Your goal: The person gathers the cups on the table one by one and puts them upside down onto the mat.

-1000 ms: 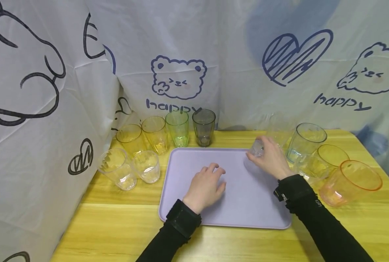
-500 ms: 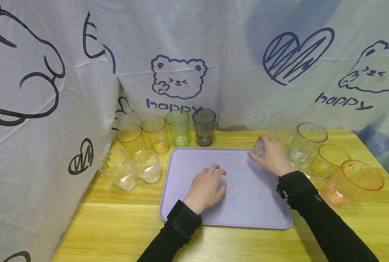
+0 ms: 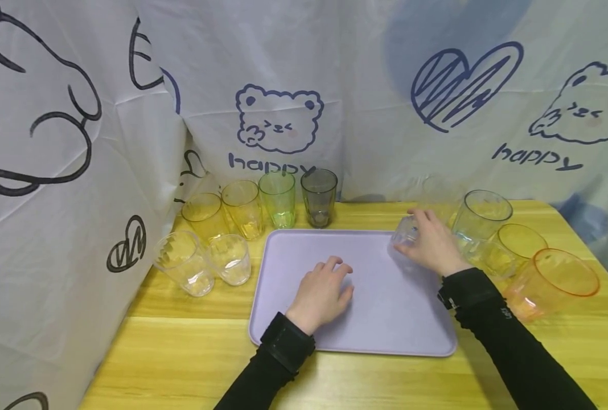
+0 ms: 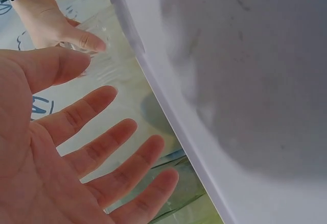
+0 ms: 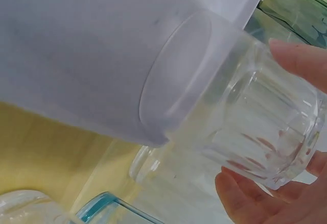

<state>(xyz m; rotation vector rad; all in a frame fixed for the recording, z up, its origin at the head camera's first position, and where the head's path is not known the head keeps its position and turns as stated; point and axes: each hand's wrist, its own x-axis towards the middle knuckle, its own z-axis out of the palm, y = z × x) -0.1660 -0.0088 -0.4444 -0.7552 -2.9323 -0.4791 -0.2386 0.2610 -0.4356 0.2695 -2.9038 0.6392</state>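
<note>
My right hand (image 3: pixel 434 245) holds a clear glass (image 3: pixel 403 230) at the far right corner of the lilac tray (image 3: pixel 376 324). In the right wrist view, thumb and fingers grip the glass (image 5: pixel 250 106) around its thick base end, and its wide rim faces down over the tray's corner. My left hand (image 3: pixel 319 296) hovers over the left middle of the tray, palm down, holding nothing. Its fingers are spread and relaxed in the left wrist view, with the tray's surface beside them.
Left and behind the tray stand two clear glasses (image 3: pixel 229 262), two yellow glasses (image 3: pixel 242 212), a green glass (image 3: pixel 277 202) and a dark grey glass (image 3: pixel 318 199). On the right are a blue-tinted glass (image 3: pixel 480 219), a yellow glass (image 3: pixel 524 242), an orange glass (image 3: pixel 550 285) and more clear ones.
My right hand has shifted slightly to the right, with the clear glass still in its grip. The left hand and the tray have stayed in place.
</note>
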